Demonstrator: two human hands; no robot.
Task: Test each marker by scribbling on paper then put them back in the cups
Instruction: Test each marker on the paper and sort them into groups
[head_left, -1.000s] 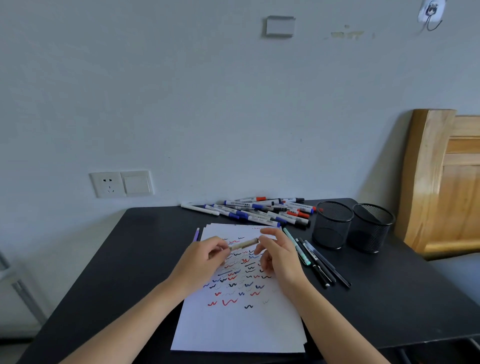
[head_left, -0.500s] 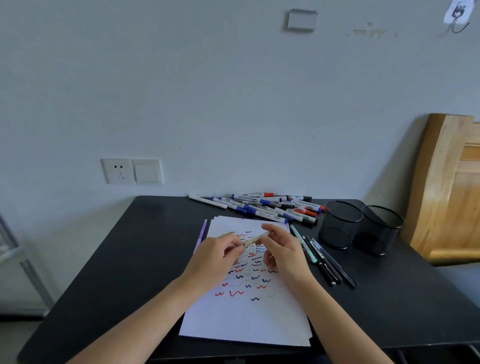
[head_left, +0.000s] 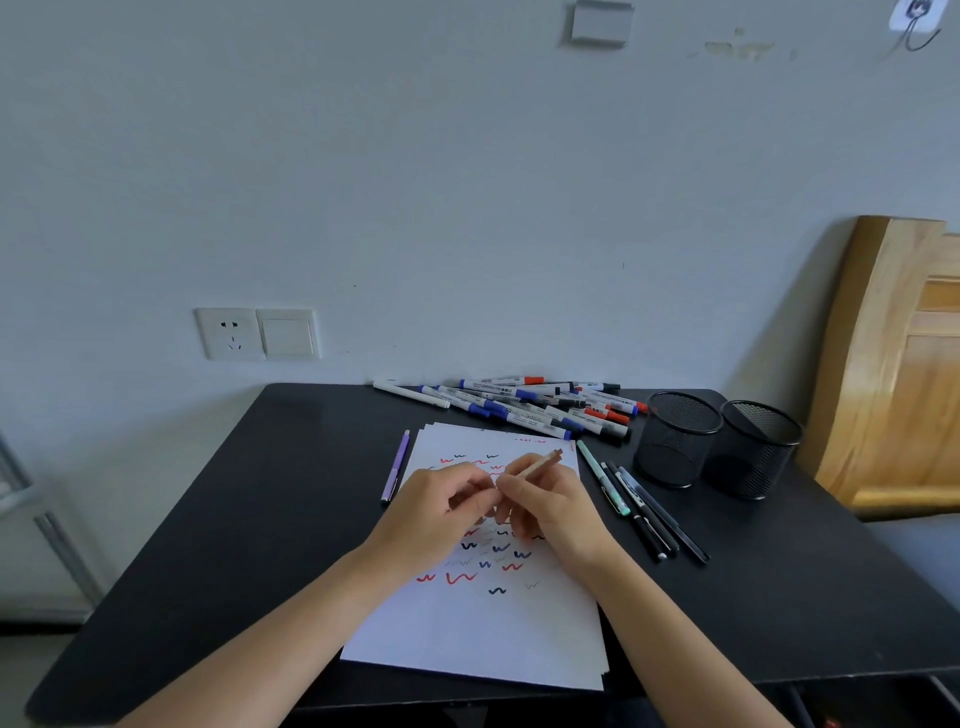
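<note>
1. Head view, centre of the frame: a stack of white paper (head_left: 467, 634) lies on a black surface (head_left: 260, 519), marked with rows of red, blue and black squiggles.
2. Both hands sit over the middle of the sheet and hide some of the squiggles.
3. The right hand (head_left: 553, 512) pinches a thin beige marker (head_left: 540, 465) between thumb and fingers. The marker's far end points to the upper right, and its lower part is hidden inside the grip.
4. The left hand (head_left: 441, 514) is just beside the right, its fingers curled inward. Whether it holds anything cannot be told.
5. A purple pen (head_left: 397, 467) lies along the left edge of the paper.
6. Right of the paper lies a teal pen (head_left: 602, 478), with several black pens (head_left: 652, 517) beside it.
7. Above the paper, against the wall, a pile of markers (head_left: 519, 408) with blue, red and black caps lies heaped.
8. Two black mesh cups (head_left: 675, 441) stand upright, side by side, at the right end of the pile.
9. Far right, a wooden headboard (head_left: 893, 374) leans on the wall.
10. Left of centre, a white wall socket (head_left: 231, 333) sits on the wall.
</note>
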